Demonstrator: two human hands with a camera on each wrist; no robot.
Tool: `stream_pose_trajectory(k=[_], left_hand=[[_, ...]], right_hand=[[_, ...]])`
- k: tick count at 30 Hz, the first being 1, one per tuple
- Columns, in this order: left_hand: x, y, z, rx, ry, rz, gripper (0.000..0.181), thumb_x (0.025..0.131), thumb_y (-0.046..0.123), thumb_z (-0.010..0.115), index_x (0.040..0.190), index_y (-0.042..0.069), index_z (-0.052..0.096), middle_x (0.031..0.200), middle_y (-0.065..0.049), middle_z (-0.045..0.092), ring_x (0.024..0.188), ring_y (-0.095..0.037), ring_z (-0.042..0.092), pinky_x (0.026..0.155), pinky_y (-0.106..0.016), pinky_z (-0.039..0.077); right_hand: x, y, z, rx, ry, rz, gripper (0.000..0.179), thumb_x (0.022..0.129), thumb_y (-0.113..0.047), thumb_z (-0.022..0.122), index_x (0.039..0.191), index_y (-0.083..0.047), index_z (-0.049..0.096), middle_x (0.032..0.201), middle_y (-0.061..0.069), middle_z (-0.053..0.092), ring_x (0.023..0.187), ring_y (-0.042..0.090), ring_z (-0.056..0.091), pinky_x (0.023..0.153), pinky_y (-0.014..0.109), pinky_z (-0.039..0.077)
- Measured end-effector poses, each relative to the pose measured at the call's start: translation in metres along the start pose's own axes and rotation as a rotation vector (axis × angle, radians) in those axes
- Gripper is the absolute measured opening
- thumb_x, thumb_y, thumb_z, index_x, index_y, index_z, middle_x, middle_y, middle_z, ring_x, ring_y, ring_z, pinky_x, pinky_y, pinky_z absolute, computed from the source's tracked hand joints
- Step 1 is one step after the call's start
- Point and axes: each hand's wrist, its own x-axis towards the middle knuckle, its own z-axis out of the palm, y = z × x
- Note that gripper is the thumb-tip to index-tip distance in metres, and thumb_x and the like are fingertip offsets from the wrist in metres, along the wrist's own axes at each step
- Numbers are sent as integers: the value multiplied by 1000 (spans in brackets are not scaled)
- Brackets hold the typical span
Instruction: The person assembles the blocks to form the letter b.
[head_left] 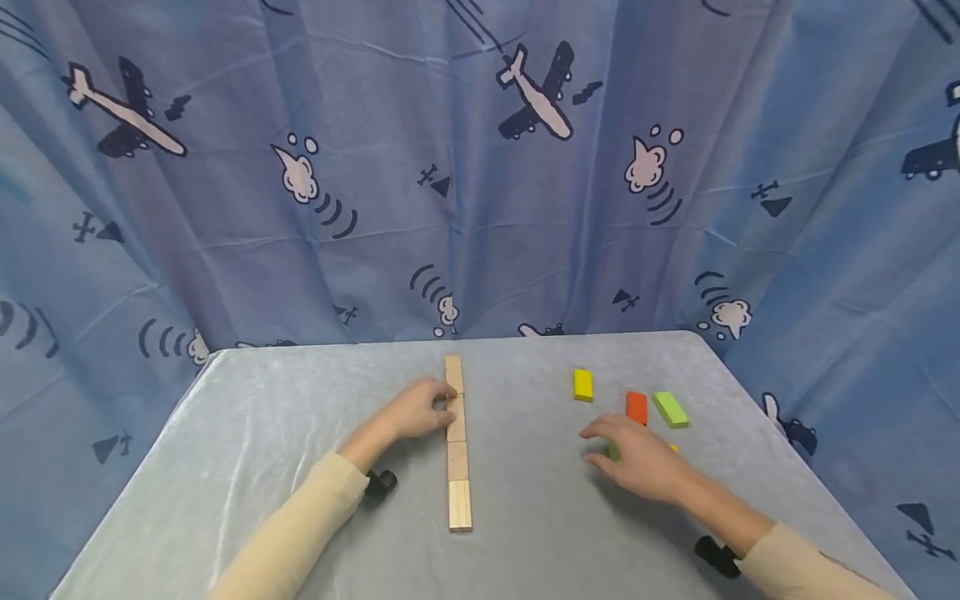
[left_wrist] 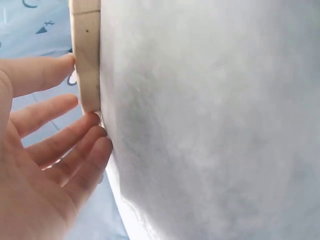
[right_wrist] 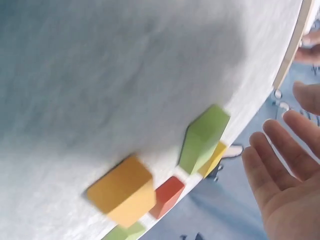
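Plain wooden blocks [head_left: 457, 460] lie end to end in a straight row running away from me across the cloth-covered table. At the row's far half is my left hand [head_left: 411, 410], fingers spread and fingertips right at the blocks' edge; the left wrist view shows thumb and fingers [left_wrist: 50, 135] beside the end block [left_wrist: 88, 60]. My right hand [head_left: 645, 457] hovers over the coloured blocks with loosely bent fingers and nothing between them. Partly hidden beneath it are a green block [right_wrist: 205, 140] and an orange block [right_wrist: 122, 187]. Just beyond lies a red block [head_left: 636, 407].
A yellow block [head_left: 582, 385] lies farther back, between the row and the red block. To the right of the red one is a lime-green block [head_left: 671, 409]. A blue patterned curtain [head_left: 390, 167] hangs behind the table's far edge.
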Motion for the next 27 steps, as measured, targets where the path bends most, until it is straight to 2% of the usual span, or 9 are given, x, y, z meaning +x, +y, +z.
stream_pose_trajectory(k=[8,14,21,24,27], left_hand=[[-8,5,1,3,-3,-17,40,90,18,76,126,1,68,120,-15,65,113,-31,60,98,-48,49],[-13,7,0,12,-31,-1,42,90,19,76,127,2,67,121,-16,65,114,-31,60,98,-48,49],[-15,8,0,37,-40,11,46,92,21,74,134,3,64,124,-16,64,116,-33,59,100,-48,48],[-17,8,1,44,-40,7,46,92,22,74,134,4,65,123,-15,64,116,-32,58,100,-48,47],[-18,8,1,43,-35,9,45,92,21,74,133,4,65,124,-14,63,117,-32,57,100,-48,47]], right_hand=[[3,25,-9,56,35,13,28,92,-13,75,118,-5,71,121,8,68,117,34,61,98,56,49],[3,42,-9,121,-18,36,28,94,-15,73,120,-7,70,121,7,67,116,32,60,99,58,48],[3,55,-8,118,-73,48,31,93,-20,74,121,-7,70,122,5,67,117,32,60,99,56,48],[1,57,-9,108,-75,54,35,92,-22,75,123,-6,69,123,7,65,112,30,60,95,54,49],[-2,60,-10,101,-81,60,37,91,-21,77,123,-5,69,119,7,62,100,23,58,86,45,52]])
